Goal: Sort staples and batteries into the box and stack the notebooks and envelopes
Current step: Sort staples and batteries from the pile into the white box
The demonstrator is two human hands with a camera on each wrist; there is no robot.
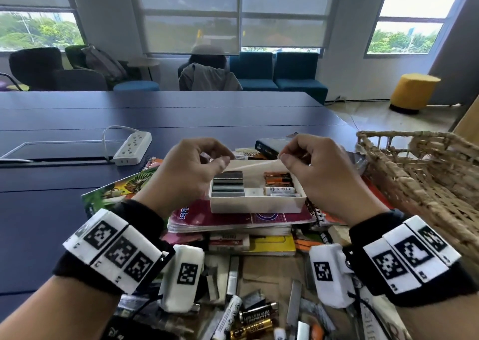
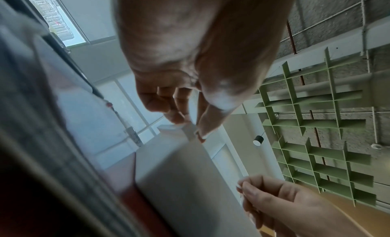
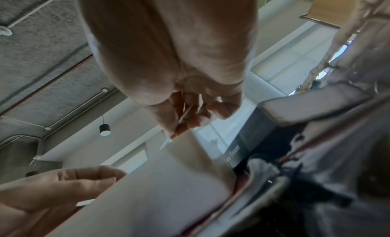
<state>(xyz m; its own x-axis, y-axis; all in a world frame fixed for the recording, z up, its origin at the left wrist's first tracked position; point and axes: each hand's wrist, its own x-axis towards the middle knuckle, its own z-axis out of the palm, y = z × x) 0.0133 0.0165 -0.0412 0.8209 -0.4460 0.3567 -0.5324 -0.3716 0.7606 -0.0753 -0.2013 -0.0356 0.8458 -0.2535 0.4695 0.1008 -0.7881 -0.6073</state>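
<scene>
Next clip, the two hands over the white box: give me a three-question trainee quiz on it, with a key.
1. True or false: the staple strips lie in the left compartment of the white box.
2. What do the left hand and right hand pinch between them? A) a battery B) a thin pale strip C) an envelope
3. Fill in: the box stands on a red ____.

Key: 1 true; 2 B; 3 notebook.

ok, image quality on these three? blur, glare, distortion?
Head view: sharp at the white box, window glare behind, wide-angle bending at the wicker basket. Left wrist view: left hand fills the frame, foreground smeared. Right wrist view: right hand soft, the clutter at right blurred dark.
</scene>
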